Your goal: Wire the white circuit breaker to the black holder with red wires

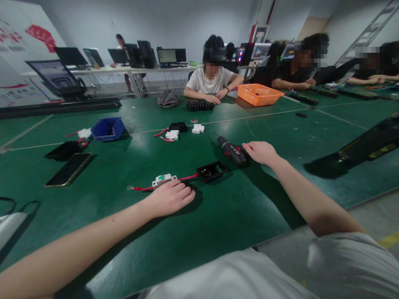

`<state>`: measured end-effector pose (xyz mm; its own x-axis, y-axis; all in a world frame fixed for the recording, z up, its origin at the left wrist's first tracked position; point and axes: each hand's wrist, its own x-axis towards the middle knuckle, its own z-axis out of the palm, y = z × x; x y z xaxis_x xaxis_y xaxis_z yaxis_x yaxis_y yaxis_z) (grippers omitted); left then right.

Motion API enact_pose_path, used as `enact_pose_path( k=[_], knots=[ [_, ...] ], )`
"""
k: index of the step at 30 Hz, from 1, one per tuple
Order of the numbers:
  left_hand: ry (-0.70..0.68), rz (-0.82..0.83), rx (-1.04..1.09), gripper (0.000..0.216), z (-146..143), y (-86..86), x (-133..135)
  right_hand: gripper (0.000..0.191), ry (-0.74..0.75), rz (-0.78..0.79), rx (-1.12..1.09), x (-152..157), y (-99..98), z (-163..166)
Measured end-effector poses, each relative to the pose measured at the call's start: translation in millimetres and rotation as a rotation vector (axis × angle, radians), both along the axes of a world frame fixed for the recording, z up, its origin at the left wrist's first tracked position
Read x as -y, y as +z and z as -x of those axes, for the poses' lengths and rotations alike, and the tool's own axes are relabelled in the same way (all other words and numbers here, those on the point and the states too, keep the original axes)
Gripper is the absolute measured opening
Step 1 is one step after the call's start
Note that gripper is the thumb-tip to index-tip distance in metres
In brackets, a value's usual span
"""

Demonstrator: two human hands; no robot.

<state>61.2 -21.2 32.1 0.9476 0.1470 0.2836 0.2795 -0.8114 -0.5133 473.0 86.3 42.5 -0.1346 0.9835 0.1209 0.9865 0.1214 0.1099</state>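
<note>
My left hand (172, 196) rests low over the table, fingers loosely bent and lying side by side, against the near side of a white circuit breaker (164, 178) with a green switch; its thumb is hidden. A red wire (142, 188) with a ring terminal leaves the breaker on the left. Another red wire (188, 177) joins it to an open black plastic housing (212, 171) with metal parts inside. Farther right, my right hand (260, 152) is closed around the handle of a black cordless drill (233, 151), whose bit points away to the left.
Beyond lie two more white breakers (172, 135) (198, 128) and a black part (178, 126). On the left are a blue bin (108, 128), a black housing (64, 150) and a phone (69, 170). A person (212, 79) sits opposite, beside an orange basket (260, 94). A long black object (370, 141) stands right.
</note>
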Motion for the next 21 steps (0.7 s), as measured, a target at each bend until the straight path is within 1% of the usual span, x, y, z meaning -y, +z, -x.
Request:
enact_pose_path(
  k=[4, 14, 21],
  knots=[
    [-0.005, 0.015, 0.0, 0.016, 0.0, -0.5, -0.2, 0.066, -0.001, 0.015, 0.005, 1.0, 2.3, 0.6],
    [-0.006, 0.018, 0.007, 0.016, -1.0, 1.0, 0.7, 0.068, 0.034, 0.0, -0.012, 2.4, 3.2, -0.2],
    [0.008, 0.006, -0.012, 0.017, -0.2, -2.1, 0.2, 0.063, 0.032, 0.004, -0.007, 4.2, 5.3, 1.6]
  ],
)
